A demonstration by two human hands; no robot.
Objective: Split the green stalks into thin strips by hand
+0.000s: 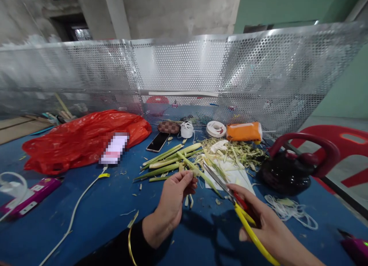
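My left hand (176, 195) is closed in a pinch at the middle of the picture, holding a pale green stalk (208, 181) that slants down to the right. In my right hand (264, 222) is a pair of scissors (221, 182) with yellow and red handles. Their blades point up and left, close to the held stalk. Whether the blades touch it I cannot tell. Just beyond my left hand lies a bunch of green stalks (163, 164). A heap of shredded green trimmings (244, 152) covers part of a white paper sheet (243, 177).
A black kettle (287, 172) with a dark red handle stands at right, near tangled white string (290, 212). A red plastic bag (83, 139), a charging phone (115, 149) and a purple power strip (31, 195) lie left. Behind are a dark phone (158, 142) and an orange packet (243, 131).
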